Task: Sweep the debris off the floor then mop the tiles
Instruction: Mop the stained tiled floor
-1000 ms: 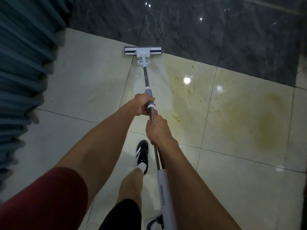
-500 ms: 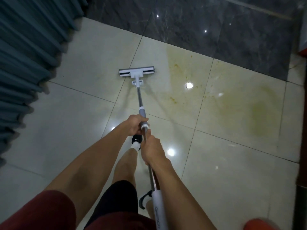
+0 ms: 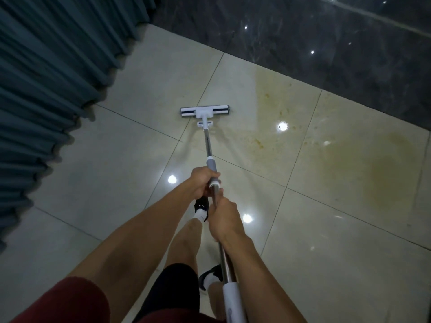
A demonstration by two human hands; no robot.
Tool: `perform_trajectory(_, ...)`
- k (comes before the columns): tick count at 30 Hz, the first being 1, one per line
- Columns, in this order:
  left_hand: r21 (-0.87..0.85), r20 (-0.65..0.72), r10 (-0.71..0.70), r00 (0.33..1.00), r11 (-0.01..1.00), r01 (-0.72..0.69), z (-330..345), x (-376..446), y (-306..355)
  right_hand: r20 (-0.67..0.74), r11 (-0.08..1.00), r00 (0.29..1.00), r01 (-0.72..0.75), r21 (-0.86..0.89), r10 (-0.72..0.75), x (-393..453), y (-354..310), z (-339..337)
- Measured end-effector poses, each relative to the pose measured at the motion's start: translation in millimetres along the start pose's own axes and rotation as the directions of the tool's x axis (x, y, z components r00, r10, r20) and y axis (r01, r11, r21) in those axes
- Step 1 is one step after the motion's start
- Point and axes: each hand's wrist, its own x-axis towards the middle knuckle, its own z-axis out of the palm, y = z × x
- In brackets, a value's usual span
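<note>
Beside curtain: the white flat mop head (image 3: 205,112) is pressed on cream glossy tiles (image 3: 326,264), near the teal pleated curtain (image 3: 46,78).
Hands: the steel pole (image 3: 207,143) is gripped by left hand (image 3: 202,183) and right hand (image 3: 224,219).
Handling: judged light, stiff; tiles likely slippery.

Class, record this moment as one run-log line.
phase: mopping | left hand: grips mop handle | right hand: grips handle | mop head: on cream tile | yellow stains: remain

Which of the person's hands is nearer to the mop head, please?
Left. The left hand holds the pole higher up, by the grey collar, closer to the mop head. The right hand holds the pole just behind it, farther back.
</note>
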Motion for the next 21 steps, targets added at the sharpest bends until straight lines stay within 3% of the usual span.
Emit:
perform_trajectory(7, -0.005, 0.004, 0.019, 1.000, 1.000, -0.019, 3.3, 60.7, 82.1, -0.025, 0.999, 0.999, 0.020, -0.039, -0.021, 74.4, -54.5, -39.7)
perform_trajectory(21, 0.094, -0.036, 0.099, 0.994, 0.991, -0.095, -14.4, 189.4, 338.0, -0.035, 0.999, 0.998, 0.050, -0.004, -0.050, 296.2, -222.4, -125.7)
